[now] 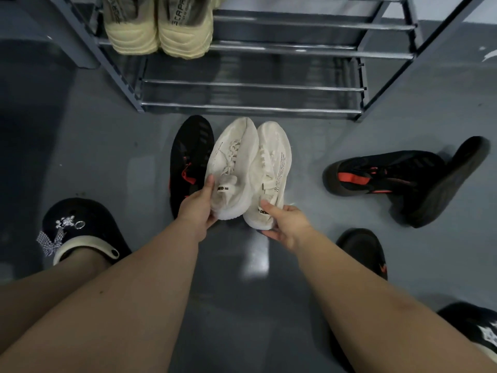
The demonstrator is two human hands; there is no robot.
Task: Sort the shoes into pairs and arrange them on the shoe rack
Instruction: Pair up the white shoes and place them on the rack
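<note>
Two white lace-up sneakers are held side by side above the floor, toes toward the rack. My left hand (197, 208) grips the heel of the left white sneaker (232, 157). My right hand (286, 224) grips the heel of the right white sneaker (274, 168). A grey metal shoe rack (250, 87) stands just beyond them, its lowest bars bare. A pair of cream sneakers (158, 28) sits on a higher shelf at the left. One black sneaker with red accents (188, 160) lies on the floor left of the white pair, partly hidden by it.
On the floor at right lie a black-and-red sneaker on its side (382, 173), a dark shoe sole-up (451, 181) against it, and another black shoe (363, 249). My feet wear black clogs (80, 227) at lower left and lower right. The floor is grey.
</note>
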